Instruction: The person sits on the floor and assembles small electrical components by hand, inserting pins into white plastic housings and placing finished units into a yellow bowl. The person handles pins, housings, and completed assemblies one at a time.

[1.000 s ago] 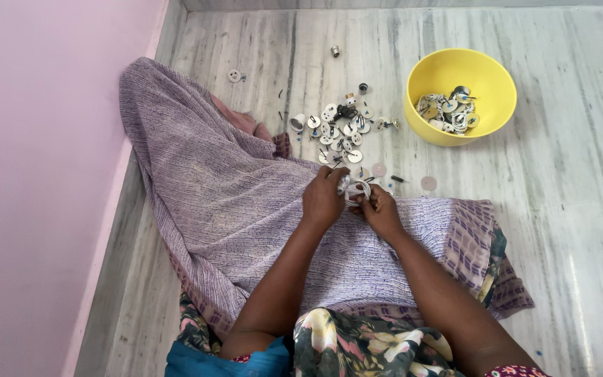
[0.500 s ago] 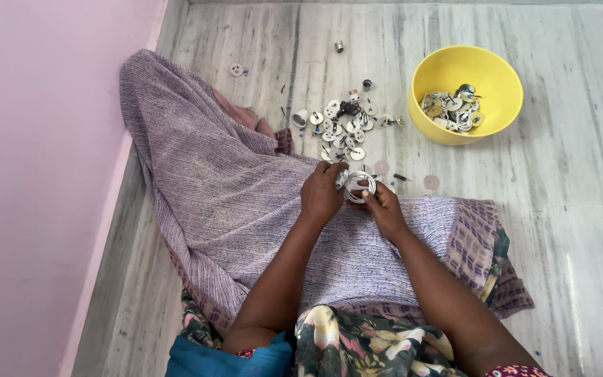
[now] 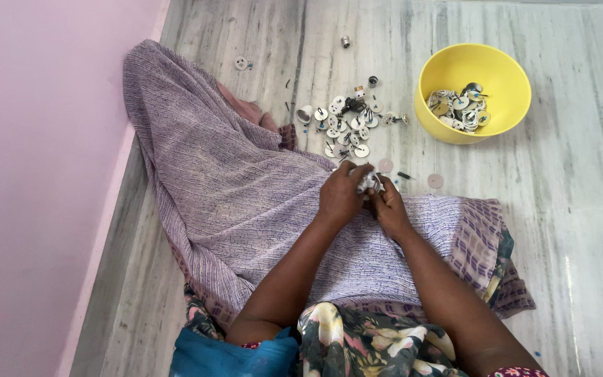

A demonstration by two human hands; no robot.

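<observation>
Both hands meet over the lap. The left hand [image 3: 341, 197] and the right hand [image 3: 390, 209] pinch together one small white part [image 3: 368, 183], held between the fingertips. To do this well, I think the grip should stay firm and close above the purple cloth [image 3: 246, 202]. Just beyond the hands lies a pile of small discs [image 3: 347, 126]. Farther right stands a yellow bowl [image 3: 504, 70].
</observation>
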